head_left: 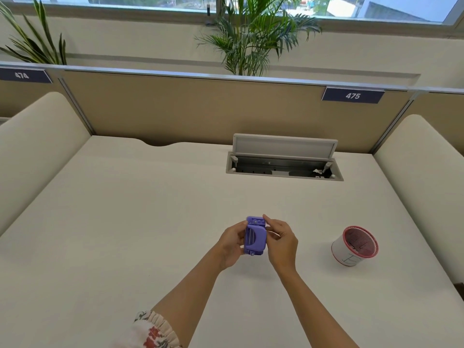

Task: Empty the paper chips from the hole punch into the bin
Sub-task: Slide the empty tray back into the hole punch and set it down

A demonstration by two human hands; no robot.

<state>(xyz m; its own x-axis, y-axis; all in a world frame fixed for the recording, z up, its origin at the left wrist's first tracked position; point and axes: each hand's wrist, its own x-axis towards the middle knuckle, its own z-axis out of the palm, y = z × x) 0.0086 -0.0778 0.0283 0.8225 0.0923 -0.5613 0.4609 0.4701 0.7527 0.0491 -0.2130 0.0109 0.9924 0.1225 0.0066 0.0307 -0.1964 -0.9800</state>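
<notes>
Head view: the left hand (232,243) and the right hand (281,243) grasp a purple punch (254,238) between their fingers (266,220), above the desk (125,222). The bin (354,246) stands upright on the desk, right of the fingers, apart.

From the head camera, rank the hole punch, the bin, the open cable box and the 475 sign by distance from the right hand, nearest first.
1. Hole punch: in contact with the right hand, held between both hands.
2. Bin: on the desk, to the right.
3. Cable box: set into the desk, farther back.
4. 475 sign: on the partition, beyond the desk.
</notes>
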